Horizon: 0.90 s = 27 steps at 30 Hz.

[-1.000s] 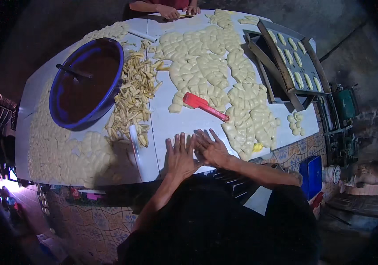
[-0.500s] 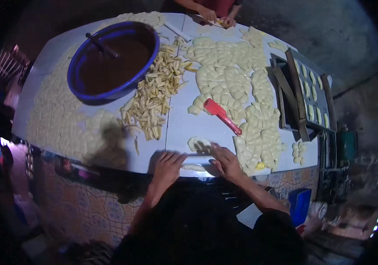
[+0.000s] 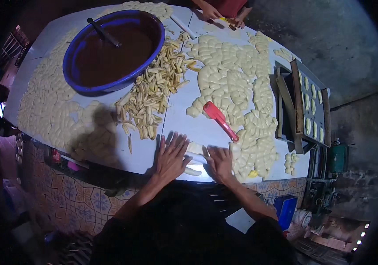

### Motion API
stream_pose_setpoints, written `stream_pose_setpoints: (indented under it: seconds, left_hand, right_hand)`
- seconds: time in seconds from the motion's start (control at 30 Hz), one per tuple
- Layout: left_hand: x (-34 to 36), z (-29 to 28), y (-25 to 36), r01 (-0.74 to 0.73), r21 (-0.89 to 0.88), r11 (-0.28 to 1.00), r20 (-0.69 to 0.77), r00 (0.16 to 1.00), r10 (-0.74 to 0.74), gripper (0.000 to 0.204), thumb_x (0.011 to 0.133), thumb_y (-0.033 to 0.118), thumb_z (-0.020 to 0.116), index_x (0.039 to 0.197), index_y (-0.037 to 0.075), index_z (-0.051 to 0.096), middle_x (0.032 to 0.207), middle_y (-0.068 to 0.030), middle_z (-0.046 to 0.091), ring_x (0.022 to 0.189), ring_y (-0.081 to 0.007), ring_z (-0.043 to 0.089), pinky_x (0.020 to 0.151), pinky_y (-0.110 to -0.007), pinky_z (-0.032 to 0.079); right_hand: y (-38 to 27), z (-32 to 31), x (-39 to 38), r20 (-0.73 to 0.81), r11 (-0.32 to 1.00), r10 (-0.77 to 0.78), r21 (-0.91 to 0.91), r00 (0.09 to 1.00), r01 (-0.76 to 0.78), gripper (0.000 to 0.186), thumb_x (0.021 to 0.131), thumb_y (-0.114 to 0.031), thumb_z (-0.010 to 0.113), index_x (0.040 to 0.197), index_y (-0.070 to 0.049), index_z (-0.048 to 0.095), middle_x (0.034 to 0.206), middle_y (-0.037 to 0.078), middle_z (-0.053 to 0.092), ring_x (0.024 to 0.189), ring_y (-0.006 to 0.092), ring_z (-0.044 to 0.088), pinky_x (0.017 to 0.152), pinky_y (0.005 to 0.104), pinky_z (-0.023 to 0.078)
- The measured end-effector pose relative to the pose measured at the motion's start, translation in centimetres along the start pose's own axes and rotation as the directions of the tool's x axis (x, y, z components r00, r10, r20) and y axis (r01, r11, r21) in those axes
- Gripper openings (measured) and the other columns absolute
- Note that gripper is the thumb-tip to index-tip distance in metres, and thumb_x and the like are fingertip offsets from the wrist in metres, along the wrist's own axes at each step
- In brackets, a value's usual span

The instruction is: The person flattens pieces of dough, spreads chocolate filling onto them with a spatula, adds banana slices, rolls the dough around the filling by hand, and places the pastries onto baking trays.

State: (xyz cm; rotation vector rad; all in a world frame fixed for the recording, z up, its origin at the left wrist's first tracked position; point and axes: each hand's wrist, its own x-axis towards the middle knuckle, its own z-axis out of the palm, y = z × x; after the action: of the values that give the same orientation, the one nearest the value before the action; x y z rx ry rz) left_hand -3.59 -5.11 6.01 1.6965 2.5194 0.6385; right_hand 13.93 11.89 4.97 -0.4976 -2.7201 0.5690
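My left hand (image 3: 171, 157) lies with its fingers stretched and spread over one end of a white rolling pin (image 3: 196, 157). At the other end my right hand (image 3: 220, 161) rests palm down, its fingers pointing forward over the pin. Just beyond the pin a flattened piece of pale dough (image 3: 194, 147) shows on the white table (image 3: 180, 126). A small dough strip (image 3: 192, 171) lies on the near side, close to the table's edge. The hands partly cover the pin's ends. A red-handled scraper (image 3: 221, 121) rests on dough pieces (image 3: 255, 141) to the right.
A blue basin (image 3: 67, 73) of brown filling, with a utensil (image 3: 103, 33) in it, stands left of sliced banana pieces (image 3: 151, 90). More dough (image 3: 47, 106) covers the left side. Trays (image 3: 315, 104) holding shaped dough sit right. Across the table, another person's hands (image 3: 224, 17) work.
My left hand has gone from curled at the pin's end to spread flat over it. The right hand has shifted slightly left and flattened. The whole view has shifted a little.
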Motion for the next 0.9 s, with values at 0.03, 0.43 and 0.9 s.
stream_pose_setpoints:
  seconds: [0.03,0.43,0.9]
  left_hand:
    - [0.9,1.9,-0.3,0.044,0.143,0.989,0.066,0.996,-0.054,0.064,0.100,0.043,0.050,0.152,0.005,0.042,0.163,-0.0092,0.034,0.154,-0.0304,0.021,0.120,-0.065,0.011]
    - [17.9,3.6,-1.1,0.051,-0.051,0.997,-0.395,0.916,-0.067,0.067,0.101,0.042,0.051,0.154,0.005,0.036,0.157,-0.0264,0.034,0.147,-0.0454,0.028,0.118,-0.065,0.020]
    - [1.0,-4.4,-5.3,0.217,-0.154,0.964,-0.282,0.925,-0.254,0.063,0.085,0.005,0.066,0.146,0.010,0.050,0.116,-0.0210,0.059,0.111,-0.0432,0.057,0.096,-0.048,0.051]
  right_hand:
    - [0.0,1.3,1.3,-0.033,0.980,0.017,-0.197,0.999,-0.023,0.035,0.091,-0.021,0.064,0.126,-0.018,0.070,0.124,0.013,0.061,0.112,0.0329,0.054,0.095,0.0490,0.040]
    - [9.3,1.5,9.7,-0.319,0.959,0.247,-0.057,0.915,-0.279,0.048,0.096,-0.037,0.061,0.142,-0.022,0.058,0.139,0.022,0.046,0.120,0.0392,0.047,0.099,0.0540,0.036]
    - [4.6,-2.9,17.6,0.084,0.883,0.217,0.409,0.973,-0.232,0.017,0.102,-0.009,0.057,0.113,0.003,0.061,0.087,0.013,0.069,0.068,0.0108,0.065,0.059,0.0311,0.051]
